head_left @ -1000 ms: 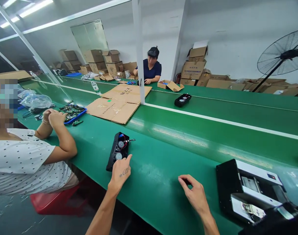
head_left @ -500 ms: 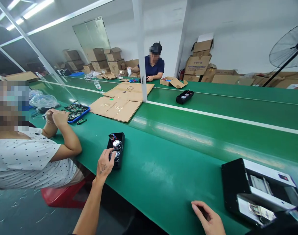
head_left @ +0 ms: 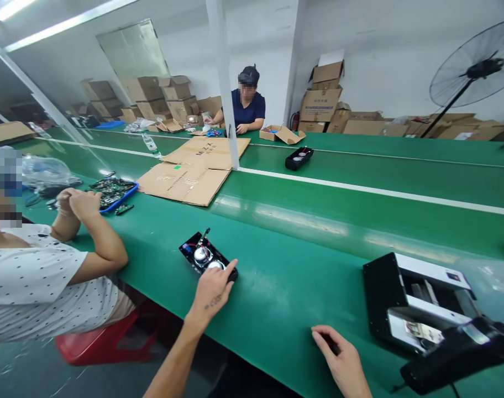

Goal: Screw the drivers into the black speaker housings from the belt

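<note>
My left hand grips the near right end of a black speaker housing, its index finger reaching over the edge. Two round silver speaker drivers and red and blue wires show inside the open housing, which lies slantwise on the green bench. A small dark part on wires sticks up at its far end. My right hand rests at the bench's front with fingers curled and thumb meeting the forefinger; whatever may be inside is hidden. Right of it are a black-and-white machine and a black corded tool.
At the left sits a co-worker in a dotted shirt, hands near a blue tray of circuit boards. Flattened cardboard lies mid-bench beside a white post. Another housing lies farther back, near a second person.
The speaker housing has turned on the bench, its near end swinging right with my left hand. My right hand keeps its curled pose. The whole view has shifted, bringing more of the black tool into sight.
</note>
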Demonstrator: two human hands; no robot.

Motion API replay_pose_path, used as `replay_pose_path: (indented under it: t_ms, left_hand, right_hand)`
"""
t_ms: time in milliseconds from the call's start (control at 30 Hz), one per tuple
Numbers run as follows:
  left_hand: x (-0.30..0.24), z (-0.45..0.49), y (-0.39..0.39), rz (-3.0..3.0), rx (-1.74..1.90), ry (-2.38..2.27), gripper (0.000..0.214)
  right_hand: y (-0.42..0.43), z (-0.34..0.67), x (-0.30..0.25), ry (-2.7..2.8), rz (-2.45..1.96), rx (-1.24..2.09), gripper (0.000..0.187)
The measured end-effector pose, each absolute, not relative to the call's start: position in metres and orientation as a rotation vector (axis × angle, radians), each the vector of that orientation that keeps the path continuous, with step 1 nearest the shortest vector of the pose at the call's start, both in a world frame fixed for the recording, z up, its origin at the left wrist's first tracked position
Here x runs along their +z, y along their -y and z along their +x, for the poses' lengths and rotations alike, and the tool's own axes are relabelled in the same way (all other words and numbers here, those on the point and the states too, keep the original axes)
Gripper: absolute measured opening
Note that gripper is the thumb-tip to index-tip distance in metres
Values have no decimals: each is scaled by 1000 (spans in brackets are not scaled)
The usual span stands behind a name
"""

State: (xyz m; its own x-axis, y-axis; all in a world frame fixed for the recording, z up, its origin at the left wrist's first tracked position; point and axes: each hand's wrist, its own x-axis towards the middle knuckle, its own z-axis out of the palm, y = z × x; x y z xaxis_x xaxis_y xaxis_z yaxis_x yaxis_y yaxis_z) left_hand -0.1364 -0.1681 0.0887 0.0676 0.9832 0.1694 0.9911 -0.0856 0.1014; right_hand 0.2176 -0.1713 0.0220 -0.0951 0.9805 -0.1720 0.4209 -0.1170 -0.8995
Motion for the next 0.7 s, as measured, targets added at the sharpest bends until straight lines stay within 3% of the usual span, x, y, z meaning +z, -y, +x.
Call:
replay_pose_path:
  t_ms: [167,300,400,500,600,700]
  left_hand:
    - [95,-26,146,-2569,-511,2000,60]
    - [114,-18,146,-2842,-1243,1784,37]
    - [113,-59,130,-2318,-1647,1890,20]
    - [91,-102,109,-1952,-1763,2213,30]
    - [63,-115,101,-2047,-2048,2484,46]
    - [46,-96,109,-2245,-2104,2470,45]
  right_hand:
    - [183,206,27,1427,-1488,1290,42]
    - [193,209,28,1335,-1490,1248,44]
    - [202,218,27,1286,-1539,1229,41]
    - [207,225,27,1257,-1564,1226,39]
    - [205,224,37,1284,-1563,1204,36]
    - [195,221,58,1368,-1527,1114,29]
